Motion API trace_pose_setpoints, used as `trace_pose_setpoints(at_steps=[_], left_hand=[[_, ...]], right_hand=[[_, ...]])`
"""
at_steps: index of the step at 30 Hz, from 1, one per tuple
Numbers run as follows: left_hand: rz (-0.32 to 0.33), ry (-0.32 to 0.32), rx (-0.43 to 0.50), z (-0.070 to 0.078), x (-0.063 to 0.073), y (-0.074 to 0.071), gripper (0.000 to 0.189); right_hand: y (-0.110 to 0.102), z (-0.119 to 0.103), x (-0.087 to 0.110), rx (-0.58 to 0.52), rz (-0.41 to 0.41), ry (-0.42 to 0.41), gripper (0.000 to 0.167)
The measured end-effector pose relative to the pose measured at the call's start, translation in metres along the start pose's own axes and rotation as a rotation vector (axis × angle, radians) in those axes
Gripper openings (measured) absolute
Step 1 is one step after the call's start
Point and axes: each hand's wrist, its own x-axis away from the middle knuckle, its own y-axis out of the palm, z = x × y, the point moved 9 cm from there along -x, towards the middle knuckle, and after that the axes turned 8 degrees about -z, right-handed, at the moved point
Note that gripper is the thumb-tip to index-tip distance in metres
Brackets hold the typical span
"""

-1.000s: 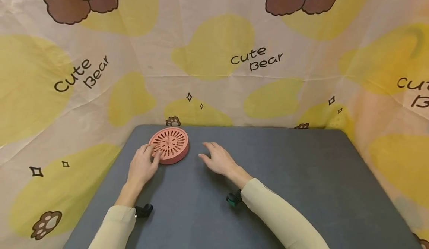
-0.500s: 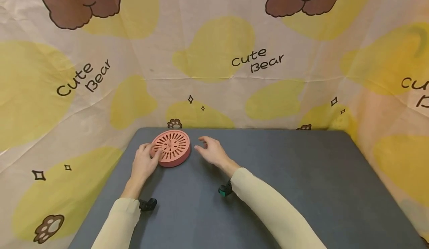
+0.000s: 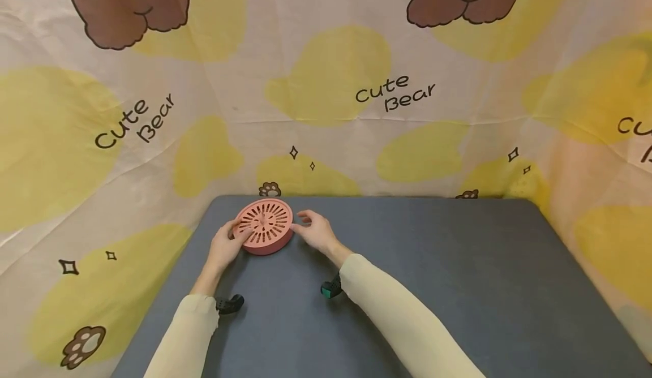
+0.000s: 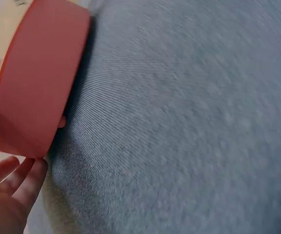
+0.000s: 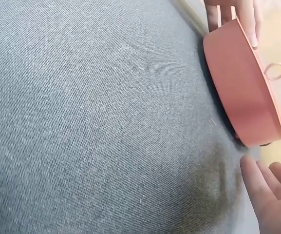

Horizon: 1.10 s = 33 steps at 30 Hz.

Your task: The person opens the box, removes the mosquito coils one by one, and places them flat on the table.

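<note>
In the head view, a round pink mosquito coil box [image 3: 267, 232] with a slotted lid is at the far left of the table. A small wire ring [image 5: 267, 73] stands up from its lid. My left hand [image 3: 225, 247] grips its left side, thumb over the lid's edge and fingers against the side wall. In the left wrist view those fingertips [image 4: 37, 170] reach the wall's lower edge. My right hand [image 3: 320, 233] is beside the box's right side, fingers spread and loosely bent. The right wrist view shows a gap between these fingers [image 5: 253, 178] and the wall.
The box is on a grey-blue cloth-covered table [image 3: 433, 276], near its back edge. Right behind the table hangs a printed curtain [image 3: 326, 84] with bears and yellow patches, which also covers both sides. A dark wrist camera [image 3: 230, 304] sits below my left cuff.
My right hand has moved left, up close to the box's right side. The left hand keeps its hold on the box, its thumb now further over the lid.
</note>
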Motion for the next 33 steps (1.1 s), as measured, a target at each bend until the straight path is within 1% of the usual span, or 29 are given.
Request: trace_pose_setpoints(at_steps=[3, 5, 8, 12, 18, 21, 28, 33], left_hand=[[-0.01, -0.044, 0.092, -0.009, 0.001, 0.003, 0.071], [-0.011, -0.047, 0.122, -0.01, 0.001, 0.004, 0.07], [-0.015, -0.041, 0.132, -0.01, 0.0, 0.006, 0.069], [-0.042, -0.026, 0.139, -0.007, -0.002, 0.01, 0.069], [-0.082, -0.002, 0.173, -0.001, -0.005, 0.014, 0.065], [-0.09, -0.001, 0.175, 0.001, -0.005, 0.016, 0.065], [-0.145, -0.004, 0.147, 0.01, -0.004, 0.026, 0.066], [-0.156, 0.002, 0.179, 0.009, -0.003, 0.026, 0.065]], right_hand=[[0.006, 0.004, -0.002, -0.023, -0.019, 0.016, 0.051], [0.009, 0.005, -0.003, -0.024, -0.027, 0.02, 0.051], [0.012, 0.005, -0.003, -0.023, -0.029, 0.017, 0.048], [0.015, 0.004, -0.003, -0.044, -0.037, 0.002, 0.045], [0.019, 0.006, -0.003, -0.072, -0.045, -0.021, 0.047], [0.018, 0.007, -0.003, -0.085, -0.043, -0.015, 0.049], [0.013, 0.012, -0.001, -0.072, -0.014, 0.013, 0.051], [0.014, 0.011, 0.003, -0.085, 0.002, 0.02, 0.052]])
